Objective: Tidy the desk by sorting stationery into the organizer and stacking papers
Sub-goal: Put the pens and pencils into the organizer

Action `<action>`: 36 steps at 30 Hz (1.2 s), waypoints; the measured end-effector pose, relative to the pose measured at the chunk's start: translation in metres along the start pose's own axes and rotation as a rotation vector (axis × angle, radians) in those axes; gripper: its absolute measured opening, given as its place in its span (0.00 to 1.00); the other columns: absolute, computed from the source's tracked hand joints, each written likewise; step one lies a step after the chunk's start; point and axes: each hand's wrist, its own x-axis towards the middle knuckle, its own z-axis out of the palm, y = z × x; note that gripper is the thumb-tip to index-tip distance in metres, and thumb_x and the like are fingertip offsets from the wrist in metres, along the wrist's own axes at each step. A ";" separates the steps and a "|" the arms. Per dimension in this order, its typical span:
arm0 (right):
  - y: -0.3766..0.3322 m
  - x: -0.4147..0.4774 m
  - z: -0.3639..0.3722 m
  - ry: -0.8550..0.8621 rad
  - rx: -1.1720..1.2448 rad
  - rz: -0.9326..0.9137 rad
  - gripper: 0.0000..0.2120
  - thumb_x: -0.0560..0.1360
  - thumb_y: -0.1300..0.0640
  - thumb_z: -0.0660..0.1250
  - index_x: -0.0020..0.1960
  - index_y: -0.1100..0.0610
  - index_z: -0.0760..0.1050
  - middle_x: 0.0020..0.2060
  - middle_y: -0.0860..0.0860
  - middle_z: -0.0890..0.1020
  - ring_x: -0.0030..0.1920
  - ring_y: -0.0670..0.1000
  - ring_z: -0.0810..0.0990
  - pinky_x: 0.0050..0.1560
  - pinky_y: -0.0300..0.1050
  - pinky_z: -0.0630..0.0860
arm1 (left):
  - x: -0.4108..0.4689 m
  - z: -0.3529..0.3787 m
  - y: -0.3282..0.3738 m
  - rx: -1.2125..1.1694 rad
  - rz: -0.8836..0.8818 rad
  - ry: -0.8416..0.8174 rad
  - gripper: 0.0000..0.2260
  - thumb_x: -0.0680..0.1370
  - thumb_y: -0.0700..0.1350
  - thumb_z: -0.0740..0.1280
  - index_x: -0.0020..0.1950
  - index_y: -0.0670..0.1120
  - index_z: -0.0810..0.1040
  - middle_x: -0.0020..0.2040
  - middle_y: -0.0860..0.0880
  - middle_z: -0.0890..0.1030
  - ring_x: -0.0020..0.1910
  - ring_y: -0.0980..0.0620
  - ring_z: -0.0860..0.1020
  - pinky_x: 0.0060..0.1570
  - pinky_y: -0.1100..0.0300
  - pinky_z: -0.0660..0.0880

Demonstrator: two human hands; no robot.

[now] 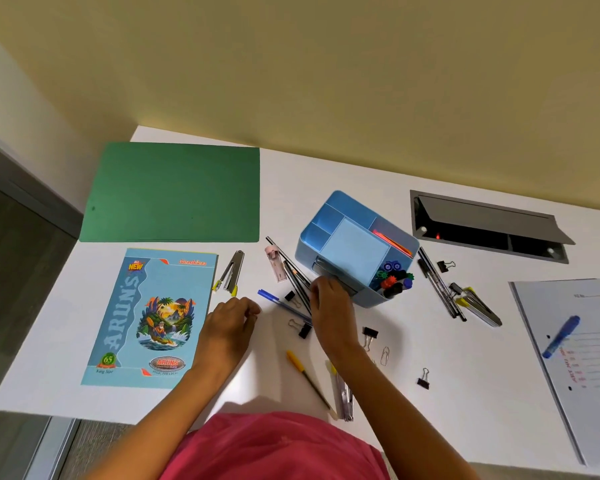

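Your right hand [329, 299] is down at the front of the blue organizer [307, 244]. Its fingers are curled round the near ends of a bundle of black pens [293, 271], which lie fanned on the white desk [326, 174] just left of the box. Your left hand [232, 317] sits beside the notebook [153, 313] with its fingers curled under, and I cannot tell whether it pinches anything.

The step looks like gathering those pens for a compartment. Square the bundle first: the far tips splay toward the pink case [276, 263], so draw them together before you lift, or one may slip out. The front corner slot already bristles with markers [394, 278] and looks full. Aim for a bare rear compartment instead, tips down, and lower the pens rather than drop them.

Mind the blue pen [274, 299] and the binder clip [290, 295] right by your knuckles; leave them flat. If your left hand is free, use it to steady the organizer's wall.
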 end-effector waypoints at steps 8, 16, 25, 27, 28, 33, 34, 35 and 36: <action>0.013 0.009 0.023 -0.158 -0.104 0.146 0.09 0.78 0.57 0.64 0.55 0.61 0.74 0.50 0.55 0.78 0.49 0.52 0.79 0.48 0.42 0.78 | 0.000 -0.004 0.002 -0.033 -0.026 -0.014 0.06 0.77 0.41 0.65 0.50 0.50 0.78 0.47 0.52 0.81 0.47 0.49 0.76 0.46 0.53 0.76; 0.010 0.008 0.015 -0.164 -0.026 0.213 0.11 0.75 0.53 0.68 0.50 0.60 0.73 0.45 0.55 0.79 0.43 0.50 0.79 0.44 0.44 0.80 | 0.006 -0.004 0.010 -0.156 0.006 -0.003 0.06 0.77 0.39 0.66 0.49 0.49 0.79 0.44 0.52 0.80 0.43 0.50 0.76 0.43 0.53 0.77; -0.033 -0.021 -0.018 -0.050 0.192 -0.122 0.07 0.71 0.59 0.70 0.44 0.58 0.72 0.34 0.46 0.70 0.30 0.44 0.66 0.33 0.31 0.65 | 0.015 -0.017 0.054 -0.508 0.044 0.086 0.05 0.74 0.40 0.71 0.49 0.45 0.81 0.38 0.61 0.81 0.38 0.64 0.80 0.38 0.71 0.75; -0.037 -0.023 -0.017 -0.014 0.222 -0.152 0.06 0.72 0.59 0.70 0.45 0.59 0.74 0.34 0.46 0.73 0.31 0.43 0.68 0.33 0.34 0.69 | 0.014 -0.023 0.063 -0.497 0.102 0.135 0.04 0.73 0.39 0.71 0.46 0.45 0.82 0.35 0.61 0.80 0.37 0.64 0.79 0.38 0.73 0.73; -0.039 -0.022 -0.017 -0.001 0.244 -0.148 0.06 0.72 0.59 0.70 0.47 0.59 0.75 0.35 0.47 0.75 0.32 0.43 0.70 0.34 0.35 0.70 | 0.014 -0.026 0.065 -0.466 0.146 0.168 0.03 0.73 0.39 0.71 0.45 0.44 0.82 0.35 0.59 0.80 0.37 0.63 0.79 0.37 0.73 0.72; -0.048 -0.012 -0.025 0.048 0.367 -0.187 0.09 0.75 0.53 0.68 0.48 0.59 0.75 0.39 0.48 0.77 0.37 0.40 0.72 0.39 0.27 0.69 | 0.019 -0.044 0.070 -0.253 0.347 0.251 0.03 0.76 0.40 0.69 0.44 0.41 0.80 0.35 0.52 0.80 0.34 0.57 0.76 0.37 0.72 0.72; -0.048 -0.009 -0.028 0.059 0.383 -0.197 0.10 0.75 0.52 0.68 0.48 0.59 0.75 0.38 0.47 0.76 0.37 0.41 0.73 0.39 0.26 0.69 | 0.019 -0.048 0.073 -0.306 0.308 0.252 0.03 0.76 0.40 0.69 0.48 0.42 0.80 0.36 0.54 0.81 0.36 0.60 0.78 0.39 0.75 0.71; -0.049 -0.005 -0.032 0.093 0.387 -0.202 0.09 0.76 0.53 0.68 0.48 0.59 0.75 0.38 0.47 0.76 0.37 0.41 0.73 0.39 0.26 0.69 | 0.020 -0.051 0.076 -0.384 0.244 0.248 0.05 0.77 0.40 0.68 0.52 0.44 0.80 0.38 0.55 0.83 0.38 0.62 0.80 0.41 0.75 0.72; -0.048 0.000 -0.037 0.158 0.391 -0.201 0.08 0.76 0.55 0.68 0.47 0.60 0.75 0.38 0.48 0.77 0.37 0.40 0.74 0.40 0.25 0.70 | 0.022 -0.053 0.078 -0.445 0.189 0.245 0.06 0.77 0.41 0.68 0.54 0.46 0.79 0.40 0.56 0.84 0.41 0.63 0.81 0.43 0.74 0.73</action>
